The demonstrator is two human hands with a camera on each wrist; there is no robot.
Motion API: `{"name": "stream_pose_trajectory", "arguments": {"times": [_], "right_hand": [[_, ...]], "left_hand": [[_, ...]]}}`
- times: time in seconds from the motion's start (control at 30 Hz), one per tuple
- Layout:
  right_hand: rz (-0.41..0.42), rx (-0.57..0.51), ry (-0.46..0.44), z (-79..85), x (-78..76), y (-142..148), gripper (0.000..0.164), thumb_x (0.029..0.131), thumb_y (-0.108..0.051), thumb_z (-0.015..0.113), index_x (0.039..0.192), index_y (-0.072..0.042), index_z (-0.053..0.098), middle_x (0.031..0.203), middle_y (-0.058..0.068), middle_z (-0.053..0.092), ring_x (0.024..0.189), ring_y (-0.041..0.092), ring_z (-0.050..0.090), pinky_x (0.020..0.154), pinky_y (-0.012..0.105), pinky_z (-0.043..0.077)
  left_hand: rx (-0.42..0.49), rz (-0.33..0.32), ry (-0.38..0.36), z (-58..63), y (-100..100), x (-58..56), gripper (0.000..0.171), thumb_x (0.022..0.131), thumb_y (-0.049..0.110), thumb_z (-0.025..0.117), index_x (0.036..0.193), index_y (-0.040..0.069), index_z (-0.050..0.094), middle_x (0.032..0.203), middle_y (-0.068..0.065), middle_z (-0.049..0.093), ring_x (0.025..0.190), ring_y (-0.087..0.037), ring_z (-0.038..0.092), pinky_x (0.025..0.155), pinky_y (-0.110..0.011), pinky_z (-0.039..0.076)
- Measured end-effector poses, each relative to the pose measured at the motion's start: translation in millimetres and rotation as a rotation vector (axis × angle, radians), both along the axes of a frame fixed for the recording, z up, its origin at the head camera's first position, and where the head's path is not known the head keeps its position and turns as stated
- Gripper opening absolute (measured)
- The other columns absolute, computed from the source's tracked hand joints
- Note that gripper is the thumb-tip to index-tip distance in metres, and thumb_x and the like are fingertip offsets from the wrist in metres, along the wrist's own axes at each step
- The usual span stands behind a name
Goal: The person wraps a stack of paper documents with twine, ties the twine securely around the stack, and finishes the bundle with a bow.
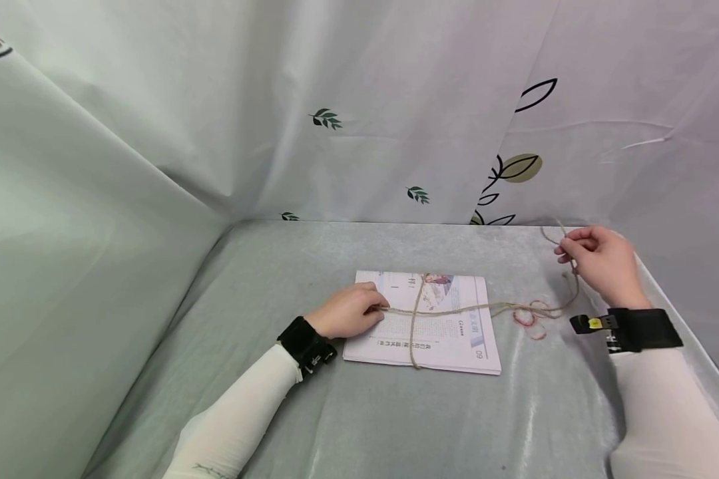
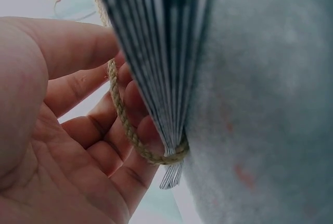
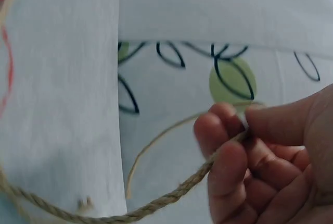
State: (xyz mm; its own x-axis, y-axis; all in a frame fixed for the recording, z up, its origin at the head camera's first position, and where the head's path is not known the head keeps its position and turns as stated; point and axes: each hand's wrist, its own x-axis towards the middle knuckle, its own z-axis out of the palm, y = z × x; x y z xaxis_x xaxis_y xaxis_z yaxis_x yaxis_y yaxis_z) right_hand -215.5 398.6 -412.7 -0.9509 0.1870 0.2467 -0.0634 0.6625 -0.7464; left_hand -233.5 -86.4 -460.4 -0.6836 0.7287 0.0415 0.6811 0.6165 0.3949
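A folded stack of newspaper (image 1: 449,342) lies on the table, with brown twine (image 1: 416,319) running over its top from back to front. A second stretch of twine crosses it sideways. At the stack's left side my left hand (image 1: 349,311) pinches this twine between thumb and fingers; the left wrist view has the cord (image 2: 118,104) passing by the fingers and round the layered paper edges (image 2: 156,52). Out to the right, raised near the table's back corner, my right hand (image 1: 602,263) pinches the twine (image 3: 182,188) near its end between thumb and fingertips.
Loops of thin red string (image 1: 524,316) lie under the twine, right of the stack. A grey cover (image 1: 263,266) spreads over the table. White cloth with leaf prints (image 1: 365,166) hangs behind, and pale cloth (image 1: 66,266) slopes along the left side.
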Motion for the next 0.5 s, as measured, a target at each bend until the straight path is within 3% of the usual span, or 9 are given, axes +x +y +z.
{"name": "stream_pose_trajectory", "arguments": {"times": [0.33,0.5], "right_hand": [[0.197,-0.169,0.048,0.2,1.0,-46,0.019,0.112,-0.013,0.07,0.12,0.004,0.068,0.091,-0.009,0.081,0.075,0.003,0.071,0.06,0.023,0.054],[0.292,-0.184,0.049,-0.7,5.9,-68,0.015,0.111,-0.011,0.07,0.121,0.002,0.069,0.096,-0.004,0.082,0.074,0.007,0.07,0.059,0.025,0.052]], "left_hand": [[0.039,0.046,0.021,5.3,-2,-0.5,0.028,0.108,0.017,0.073,0.134,0.006,0.077,0.117,-0.005,0.067,0.099,-0.016,0.059,0.086,-0.034,0.052],[0.138,0.051,0.053,9.4,0,-0.9,0.035,0.11,0.02,0.072,0.142,0.003,0.071,0.126,-0.008,0.068,0.107,-0.018,0.065,0.091,-0.036,0.056]]}}
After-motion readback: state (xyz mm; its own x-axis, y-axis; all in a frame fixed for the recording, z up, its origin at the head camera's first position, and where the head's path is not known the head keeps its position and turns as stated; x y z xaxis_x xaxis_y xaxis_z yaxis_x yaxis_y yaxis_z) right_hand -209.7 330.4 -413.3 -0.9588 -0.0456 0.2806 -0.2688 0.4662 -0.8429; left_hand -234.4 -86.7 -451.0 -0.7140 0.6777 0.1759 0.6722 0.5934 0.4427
